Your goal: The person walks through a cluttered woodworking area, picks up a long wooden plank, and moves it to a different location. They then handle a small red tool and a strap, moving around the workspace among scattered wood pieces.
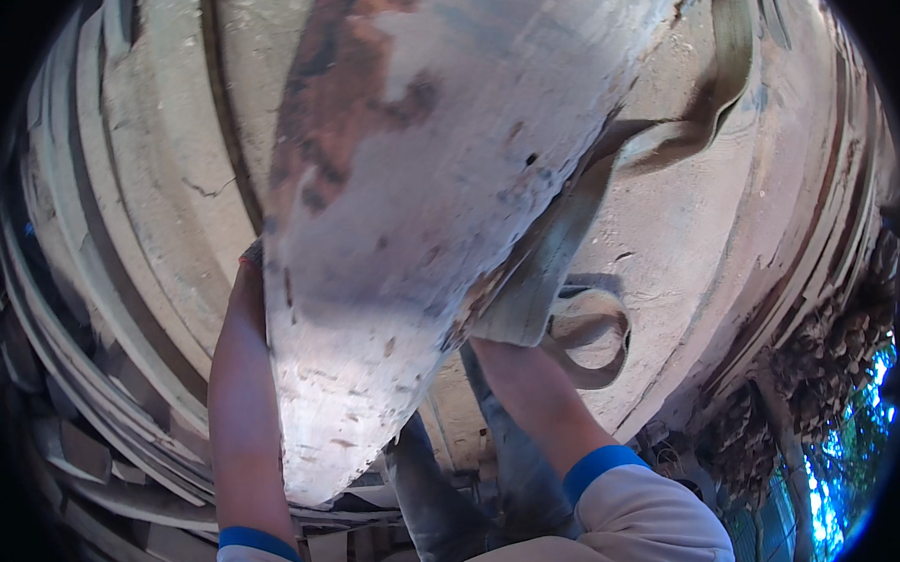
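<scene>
**Hands steadied a weathered plank while a strap hung beside it**

The broad, pale wooden plank with rust-brown patches (393,210) sat raised close to the camera, between both hands. The left hand (249,274) pressed against its near edge, fingers hidden behind the wood, so its grip could not be told. The right hand (503,327) was tucked under the opposite edge, against the flat beige webbing strap (581,226), its grip likewise hidden. This looked like mid-lift; next would call for firm, even support from both sides.
</scene>
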A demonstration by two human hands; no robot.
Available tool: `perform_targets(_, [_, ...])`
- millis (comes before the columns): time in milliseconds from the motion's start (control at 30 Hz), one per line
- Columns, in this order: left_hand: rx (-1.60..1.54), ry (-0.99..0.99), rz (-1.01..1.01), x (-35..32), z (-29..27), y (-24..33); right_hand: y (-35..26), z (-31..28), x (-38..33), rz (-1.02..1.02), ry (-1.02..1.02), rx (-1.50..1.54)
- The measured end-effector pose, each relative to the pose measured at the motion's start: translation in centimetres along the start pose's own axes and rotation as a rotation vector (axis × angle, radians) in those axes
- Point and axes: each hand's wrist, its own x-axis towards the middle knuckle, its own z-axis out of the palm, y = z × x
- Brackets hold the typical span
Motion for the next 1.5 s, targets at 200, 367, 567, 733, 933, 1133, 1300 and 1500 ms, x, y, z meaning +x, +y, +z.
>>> perform_targets(200, [0.096, 0.075, 0.030, 2.7, 1.7, -0.7, 0.0, 0.2, -0.9, 0.044, -0.080, 0.058])
perform_targets(367, [-0.224, 0.220, 0.201, -1.8, -5.0, 3.7, -1.5, -3.2, -6.0, 0.053, -0.301, 0.194])
perform_targets(567, [-0.089, 1.005, 0.786, -28.0, -21.4, 26.1, -2.1, -21.9, -14.2, -0.081, -0.701, 0.536])
perform_targets(733, [-0.141, 1.086, 1.099, -56.1, -17.7, 35.6, -6.7, -37.6, -0.5, -0.262, 0.291, 0.708])
perform_targets(933, [-0.250, 1.123, 1.274, -68.4, -5.2, 27.0, -13.7, -40.5, 15.2, -0.120, 0.476, 0.473])
perform_targets(1133, [-0.443, 0.942, 1.192, -61.2, 7.6, 18.9, -15.1, -39.4, 14.4, -0.139, 0.308, 0.909])
perform_targets(1300, [-0.470, 0.524, 1.117, -55.8, 20.9, 16.2, -21.4, -43.8, -2.1, -0.263, -0.190, 0.990])
perform_targets(1500, [-0.344, 0.007, 0.960, -53.9, 35.5, 17.3, -30.8, -44.2, -18.8, -0.449, -0.626, 0.884])
